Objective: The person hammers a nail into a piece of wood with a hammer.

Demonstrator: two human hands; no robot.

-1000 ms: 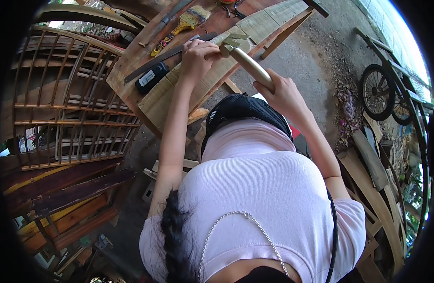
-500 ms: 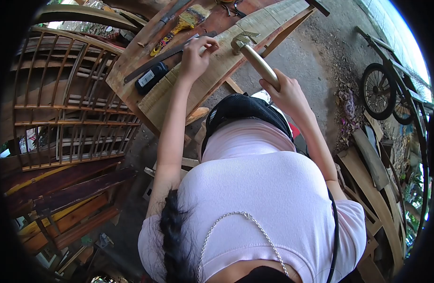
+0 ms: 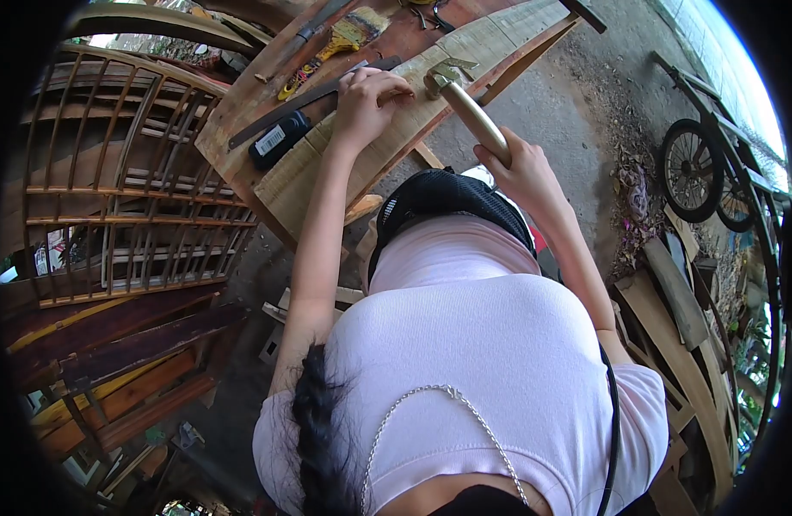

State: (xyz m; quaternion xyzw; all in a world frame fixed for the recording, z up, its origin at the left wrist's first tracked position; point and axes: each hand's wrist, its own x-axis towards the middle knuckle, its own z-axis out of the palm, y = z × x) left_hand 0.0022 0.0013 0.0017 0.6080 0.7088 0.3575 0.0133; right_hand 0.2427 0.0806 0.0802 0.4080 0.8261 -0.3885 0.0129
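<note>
My right hand [image 3: 528, 172] is wrapped around the pale handle of a claw hammer [image 3: 475, 113]. Its metal head rests on or just above a long pale wooden board [image 3: 508, 39] lying along the bench edge. My left hand [image 3: 372, 105] is over the same board, left of the hammer head, with fingers curled together. Whatever those fingers pinch, if anything, is hidden. Beside my left wrist lies a black container with a barcode label [image 3: 280, 139]. A flat metal strip [image 3: 284, 110], like a ruler or square blade, runs behind it and passes under or behind my hand.
On the reddish bench [image 3: 224, 129] lie a yellow-stained paintbrush [image 3: 348, 39], a long dark tool [image 3: 318, 21] and dark-handled tools [image 3: 434, 13]. A slatted wooden frame [image 3: 112, 193] stands left. Stacked planks [image 3: 671, 344] and a wheeled metal cart [image 3: 690, 168] are at right.
My left hand has shifted slightly right, toward the hammer head, and its fingers have curled lower over the board. The hammer and my right hand have barely moved.
</note>
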